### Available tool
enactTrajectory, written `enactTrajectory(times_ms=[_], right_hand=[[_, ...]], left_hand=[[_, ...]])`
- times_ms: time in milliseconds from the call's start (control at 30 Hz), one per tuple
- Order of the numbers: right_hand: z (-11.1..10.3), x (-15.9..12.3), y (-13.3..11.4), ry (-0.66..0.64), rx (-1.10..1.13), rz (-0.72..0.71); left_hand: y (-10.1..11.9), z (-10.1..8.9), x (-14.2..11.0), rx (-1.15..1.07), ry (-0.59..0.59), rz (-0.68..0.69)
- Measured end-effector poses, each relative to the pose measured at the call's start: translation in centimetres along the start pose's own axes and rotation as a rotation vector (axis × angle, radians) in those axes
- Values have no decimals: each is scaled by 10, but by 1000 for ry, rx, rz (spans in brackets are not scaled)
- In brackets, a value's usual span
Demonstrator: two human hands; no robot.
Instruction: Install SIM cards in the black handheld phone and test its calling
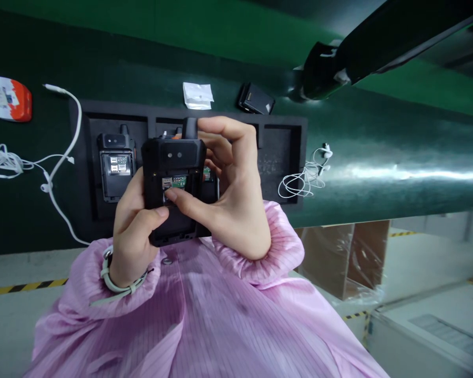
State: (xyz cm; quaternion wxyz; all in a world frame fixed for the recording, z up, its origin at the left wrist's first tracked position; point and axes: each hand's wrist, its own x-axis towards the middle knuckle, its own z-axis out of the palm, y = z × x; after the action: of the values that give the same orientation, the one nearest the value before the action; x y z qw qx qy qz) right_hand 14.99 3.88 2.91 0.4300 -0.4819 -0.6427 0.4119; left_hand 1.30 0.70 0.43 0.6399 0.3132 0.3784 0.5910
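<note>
A black handheld radio-like device [173, 157] with its back cover off is held up over the green bench. My left hand [132, 231] grips its lower left side, thumb lying across the open battery bay. My right hand [228, 184] wraps around its right side; the thumb presses at the small card slot area and the index finger curls over the top by the antenna stub. Both hands are closed on the device. Pink striped sleeves cover both wrists, and a pale strap rings the left wrist.
A black foam tray [284, 152] lies on the green mat [378, 157], holding another open device [116, 165]. White earphone cables [305, 178], a white cable [73, 131], a small white bag [197, 95], a black battery [255, 100], an orange-white item [8, 98]. Cardboard box [347, 257] below.
</note>
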Motion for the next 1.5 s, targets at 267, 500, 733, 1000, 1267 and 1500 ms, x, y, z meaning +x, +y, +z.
enactTrajectory(times_ms=[267, 500, 733, 1000, 1267, 1500], right_hand=[[1, -3, -4, 11, 26, 15], [-4, -3, 4, -71, 144, -40], [-2, -3, 3, -84, 109, -35], [1, -4, 4, -47, 68, -34], [2, -3, 1, -52, 82, -3], [0, -1, 2, -79, 156, -12]], left_hand=[[-1, 1, -1, -11, 38, 8], [2, 4, -3, -21, 63, -28], [-1, 3, -2, -24, 26, 5], [0, 5, -2, -44, 23, -3], [-1, 4, -1, -30, 39, 1], [1, 5, -3, -31, 57, -13]])
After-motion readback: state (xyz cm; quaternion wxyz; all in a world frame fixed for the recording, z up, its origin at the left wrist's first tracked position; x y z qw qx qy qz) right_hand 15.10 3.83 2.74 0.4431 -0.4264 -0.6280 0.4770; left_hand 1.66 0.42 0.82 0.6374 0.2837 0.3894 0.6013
